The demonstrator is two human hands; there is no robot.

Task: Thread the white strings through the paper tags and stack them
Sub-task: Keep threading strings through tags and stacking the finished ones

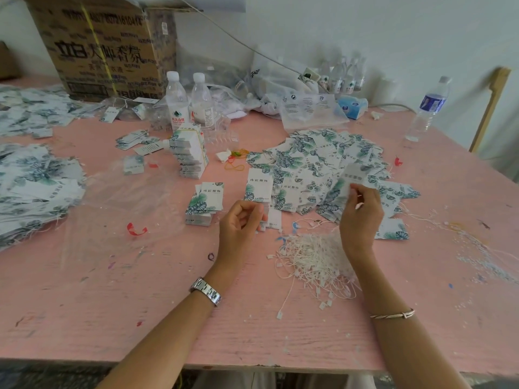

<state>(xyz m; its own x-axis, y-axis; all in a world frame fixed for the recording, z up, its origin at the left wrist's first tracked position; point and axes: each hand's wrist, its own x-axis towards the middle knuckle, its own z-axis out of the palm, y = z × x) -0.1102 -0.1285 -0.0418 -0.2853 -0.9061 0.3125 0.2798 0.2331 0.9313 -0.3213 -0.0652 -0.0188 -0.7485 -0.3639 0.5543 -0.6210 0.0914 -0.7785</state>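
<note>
The right hand (361, 213) pinches a leaf-printed white paper tag (351, 176) near the pink bench (112, 304)'s right edge. What the curled left hand (241, 224) has in its grip cannot be told. Threading seems in hand; next, one of the tangled white strings (314, 258) must find the tag's hole.

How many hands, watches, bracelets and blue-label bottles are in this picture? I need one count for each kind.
Hands: 2, left hand and right hand
Watch: 1
Bracelet: 1
Blue-label bottle: 1
Total: 5

Soft even daylight, blurred warped edges
</note>
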